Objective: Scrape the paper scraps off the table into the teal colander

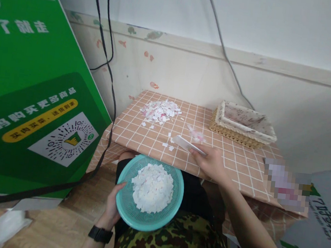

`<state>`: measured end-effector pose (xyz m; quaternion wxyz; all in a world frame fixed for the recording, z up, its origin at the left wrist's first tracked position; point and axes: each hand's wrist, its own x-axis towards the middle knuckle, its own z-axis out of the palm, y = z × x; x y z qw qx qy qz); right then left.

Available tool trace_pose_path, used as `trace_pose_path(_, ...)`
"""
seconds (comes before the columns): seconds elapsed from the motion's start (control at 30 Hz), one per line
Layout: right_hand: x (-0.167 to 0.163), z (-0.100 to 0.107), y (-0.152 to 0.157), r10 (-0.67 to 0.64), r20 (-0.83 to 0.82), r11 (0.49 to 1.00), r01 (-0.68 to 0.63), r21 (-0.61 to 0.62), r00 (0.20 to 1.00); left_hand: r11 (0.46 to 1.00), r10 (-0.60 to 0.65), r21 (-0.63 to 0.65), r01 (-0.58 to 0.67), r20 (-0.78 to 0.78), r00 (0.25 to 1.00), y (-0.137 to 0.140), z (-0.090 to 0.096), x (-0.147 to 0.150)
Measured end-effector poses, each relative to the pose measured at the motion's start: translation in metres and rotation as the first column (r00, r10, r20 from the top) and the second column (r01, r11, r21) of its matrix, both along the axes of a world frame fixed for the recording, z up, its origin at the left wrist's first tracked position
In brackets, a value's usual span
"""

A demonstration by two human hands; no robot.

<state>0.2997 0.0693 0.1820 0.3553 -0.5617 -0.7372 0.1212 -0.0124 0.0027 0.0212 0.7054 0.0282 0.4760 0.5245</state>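
My left hand [113,204] grips the left rim of a round teal plastic basket [176,204], which is held over my lap just below the table edge. Inside the basket lies a heap of small white paper scraps [153,189]. Above the table, my right hand [210,160] is closed on a flat white card [184,143]. A few loose paper bits [168,146] lie by the card's left end, near the table's front edge. Farther back on the table is a larger pile of white and pink paper scraps [161,111].
A checked cloth covers the table [244,164]. A lined wicker basket [242,126] stands at its back right. Pinkish crumpled plastic [196,134] lies mid-table. A green sign board [48,88] fills the left, with a dark strap [112,106] hanging before it.
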Motion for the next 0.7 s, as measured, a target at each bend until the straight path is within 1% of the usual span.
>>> trace_pose_path(0.13, 0.002, -0.003, 0.001, -0.012, 0.018, 1.000, 0.012, 0.027, 1.000, 1.000, -0.008, 0.002, 0.008, -0.003, 1.000, 0.000, 0.001, 0.000)
trace_pose_path(0.23, -0.001, -0.001, -0.004, 0.006, 0.015, 0.999, -0.006, 0.039, 1.000, 1.000, -0.007, 0.008, 0.007, -0.008, 1.000, 0.000, 0.004, 0.001)
trace_pose_path(0.4, -0.002, 0.005, -0.012, 0.133, 0.054, 0.991, -0.132, -0.025, 0.990, 1.000, -0.002, 0.004, 0.002, -0.013, 1.000, -0.001, 0.005, 0.001)
trace_pose_path(0.47, 0.002, 0.005, -0.011, 0.112, 0.081, 0.993, -0.109, -0.032, 0.990, 1.000, 0.000, -0.001, 0.000, -0.023, 1.000, -0.001, 0.005, 0.001)
trace_pose_path(0.6, 0.009, 0.004, -0.009, 0.005, 0.104, 1.000, -0.006, 0.006, 0.995, 1.000, -0.009, -0.010, 0.009, -0.014, 1.000, 0.000, 0.006, 0.002)
trace_pose_path(0.7, 0.007, 0.005, -0.014, 0.013, 0.090, 1.000, -0.014, 0.013, 0.996, 1.000, -0.012, -0.012, 0.012, -0.010, 1.000, 0.000, 0.007, 0.002)
